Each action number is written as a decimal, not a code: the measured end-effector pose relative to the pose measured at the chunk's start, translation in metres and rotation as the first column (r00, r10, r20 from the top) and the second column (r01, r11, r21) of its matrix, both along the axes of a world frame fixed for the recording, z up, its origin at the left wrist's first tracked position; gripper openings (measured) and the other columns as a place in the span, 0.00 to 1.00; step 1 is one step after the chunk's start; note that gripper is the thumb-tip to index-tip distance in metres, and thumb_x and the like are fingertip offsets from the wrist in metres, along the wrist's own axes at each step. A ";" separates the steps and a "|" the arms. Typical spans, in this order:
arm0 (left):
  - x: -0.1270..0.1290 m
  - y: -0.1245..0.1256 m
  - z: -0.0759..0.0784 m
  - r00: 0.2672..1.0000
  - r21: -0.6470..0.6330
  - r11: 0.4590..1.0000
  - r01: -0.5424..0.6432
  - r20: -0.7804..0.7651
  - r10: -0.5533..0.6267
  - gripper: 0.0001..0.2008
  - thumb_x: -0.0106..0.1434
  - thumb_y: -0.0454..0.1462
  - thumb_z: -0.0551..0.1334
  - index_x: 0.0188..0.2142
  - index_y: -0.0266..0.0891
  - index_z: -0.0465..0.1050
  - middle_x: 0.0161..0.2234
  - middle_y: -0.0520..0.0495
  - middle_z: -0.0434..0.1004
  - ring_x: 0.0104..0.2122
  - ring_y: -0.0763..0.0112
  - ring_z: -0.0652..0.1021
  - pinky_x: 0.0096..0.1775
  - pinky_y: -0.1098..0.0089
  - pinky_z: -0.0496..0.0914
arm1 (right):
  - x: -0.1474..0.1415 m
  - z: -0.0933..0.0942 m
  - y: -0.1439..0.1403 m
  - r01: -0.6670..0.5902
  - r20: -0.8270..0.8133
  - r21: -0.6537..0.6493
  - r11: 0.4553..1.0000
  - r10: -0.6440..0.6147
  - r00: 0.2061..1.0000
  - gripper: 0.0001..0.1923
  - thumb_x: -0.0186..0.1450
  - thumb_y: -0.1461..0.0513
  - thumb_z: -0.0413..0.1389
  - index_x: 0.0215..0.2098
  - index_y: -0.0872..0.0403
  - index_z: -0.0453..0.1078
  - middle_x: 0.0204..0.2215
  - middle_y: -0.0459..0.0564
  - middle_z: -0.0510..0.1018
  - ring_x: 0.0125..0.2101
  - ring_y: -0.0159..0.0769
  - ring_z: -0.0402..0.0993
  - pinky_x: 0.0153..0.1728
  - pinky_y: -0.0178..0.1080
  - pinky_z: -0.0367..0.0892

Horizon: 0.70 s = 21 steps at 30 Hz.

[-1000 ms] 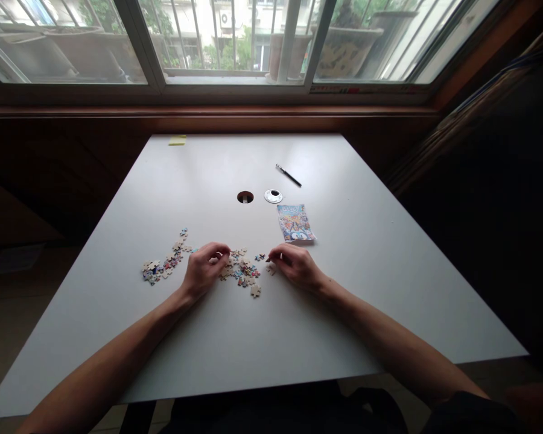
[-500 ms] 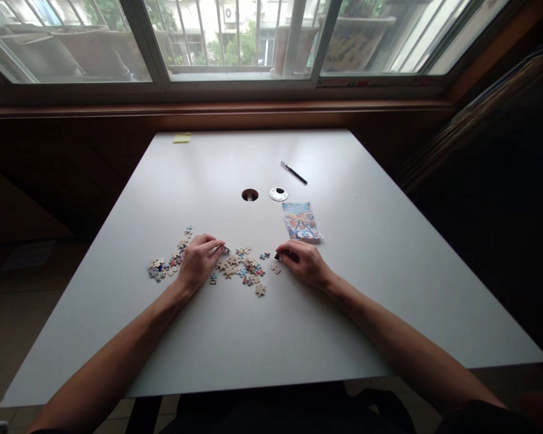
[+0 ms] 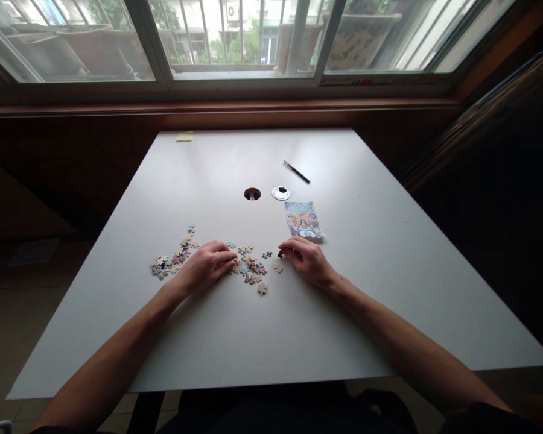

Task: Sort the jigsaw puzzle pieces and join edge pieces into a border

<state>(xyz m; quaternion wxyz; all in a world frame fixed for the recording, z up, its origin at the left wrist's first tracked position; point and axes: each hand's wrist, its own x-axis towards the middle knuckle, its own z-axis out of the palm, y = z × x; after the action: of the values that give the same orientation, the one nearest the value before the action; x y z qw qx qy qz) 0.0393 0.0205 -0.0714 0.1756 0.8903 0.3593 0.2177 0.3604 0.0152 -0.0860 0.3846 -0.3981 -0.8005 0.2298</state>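
Observation:
A loose heap of jigsaw puzzle pieces [image 3: 253, 265] lies on the white table, some with the plain backing up and some with the coloured print up. My left hand [image 3: 212, 263] rests at the heap's left edge, its fingers pressed together among the pieces; whatever is under the fingertips is hidden. Just beyond those fingers lies a small blue puzzle piece [image 3: 230, 245]. On the other side of the heap, my right hand [image 3: 305, 259] pinches a dark puzzle piece [image 3: 280, 254] between thumb and fingertips. A plain-backed piece [image 3: 277, 269] lies close below it.
A second cluster of puzzle pieces [image 3: 176, 259] spreads left of my left hand. Behind my right hand lies a colourful printed sheet [image 3: 304, 219]. Farther back are a pen [image 3: 297, 172], a round grommet cover [image 3: 280, 193], a cable hole [image 3: 252, 194] and a yellow sticky note [image 3: 184, 137].
My left hand has moved right and lower into the heap. The piece it pinched is out of its fingertips, and a blue piece lies near that spot. My right hand keeps its dark piece.

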 end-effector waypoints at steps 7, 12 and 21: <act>-0.010 0.007 0.005 0.953 -0.040 0.972 -0.233 0.189 0.237 0.08 0.68 0.40 0.62 0.39 0.42 0.81 0.35 0.47 0.81 0.34 0.68 0.79 0.39 0.69 0.72 | 0.000 0.002 0.001 0.000 0.015 0.001 1.000 0.000 1.000 0.09 0.69 0.65 0.53 0.42 0.52 0.75 0.37 0.52 0.79 0.35 0.36 0.76 0.38 0.40 0.74; -0.016 0.012 0.001 0.946 0.048 0.947 -0.318 0.081 0.313 0.09 0.66 0.41 0.63 0.35 0.42 0.81 0.36 0.46 0.80 0.38 0.64 0.76 0.43 0.63 0.71 | 0.001 0.001 0.001 -0.002 0.021 0.001 1.000 0.002 1.000 0.09 0.69 0.64 0.53 0.43 0.52 0.75 0.37 0.52 0.79 0.35 0.38 0.76 0.39 0.42 0.74; -0.022 0.012 0.020 0.996 -0.022 0.996 0.082 -0.035 -0.083 0.07 0.64 0.42 0.66 0.39 0.46 0.82 0.37 0.46 0.81 0.40 0.64 0.77 0.43 0.65 0.71 | 0.002 -0.001 0.002 -0.010 0.025 -0.006 1.000 0.010 1.000 0.08 0.69 0.64 0.53 0.43 0.51 0.75 0.37 0.52 0.79 0.36 0.37 0.76 0.39 0.41 0.74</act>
<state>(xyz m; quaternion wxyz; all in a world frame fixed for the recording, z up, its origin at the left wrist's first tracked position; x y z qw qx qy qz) 0.0174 0.0321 -0.0511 0.1870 0.9063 0.3275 0.1906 0.3620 0.0168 -0.0868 0.3726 -0.3980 -0.8064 0.2289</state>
